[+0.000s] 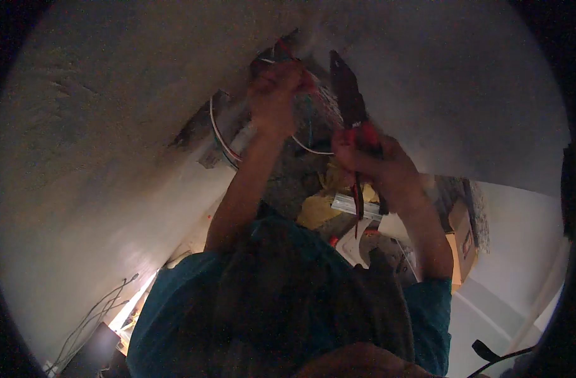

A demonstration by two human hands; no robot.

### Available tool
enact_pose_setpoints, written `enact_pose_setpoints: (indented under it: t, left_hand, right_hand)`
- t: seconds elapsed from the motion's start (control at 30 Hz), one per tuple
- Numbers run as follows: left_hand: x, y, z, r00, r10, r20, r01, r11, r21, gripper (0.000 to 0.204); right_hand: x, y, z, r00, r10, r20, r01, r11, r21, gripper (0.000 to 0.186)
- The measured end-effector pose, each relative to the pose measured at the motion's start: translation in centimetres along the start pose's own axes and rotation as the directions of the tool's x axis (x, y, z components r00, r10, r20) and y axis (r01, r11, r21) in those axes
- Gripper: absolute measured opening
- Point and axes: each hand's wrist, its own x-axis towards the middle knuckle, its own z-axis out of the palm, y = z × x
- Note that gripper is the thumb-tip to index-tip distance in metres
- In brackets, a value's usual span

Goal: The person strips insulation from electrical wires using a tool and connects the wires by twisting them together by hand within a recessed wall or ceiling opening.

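Note:
Up by a dark opening (260,64) in the wall, my left hand (274,94) is closed, its fingers pinched on wires. A thin red and white strand shows at the opening above them. My right hand (382,160) grips a pair of pliers (347,88) with red and black handles. Their dark jaws point upward, to the right of my left hand and apart from it. Between the hands, a white cable (310,150) and thin green and reddish wires hang down. The dim light and blur hide the exact ends of the wires.
Left of my left forearm, a white and reddish cable (217,133) loops out of a broken patch of wall. Below lie yellowish scraps (319,211), a metal strip (356,206) and a cardboard box (462,242). Thin cords (99,313) hang at the lower left.

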Motion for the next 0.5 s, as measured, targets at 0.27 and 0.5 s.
enact_pose_setpoints:
  t: [0.27,0.5]
  left_hand:
    - [-1.5,1.0,0.2,0.997,-0.076,-0.023,0.078,0.995,0.068,0.02]
    - [-2.0,2.9,1.3,0.995,-0.091,0.038,0.087,0.992,0.087,0.022]
  right_hand:
    - [0.3,1.1,-0.7,0.998,0.051,0.033,-0.056,0.987,0.152,0.032]
    - [1.8,3.6,-1.0,0.999,-0.04,0.001,0.04,0.992,0.12,0.029]
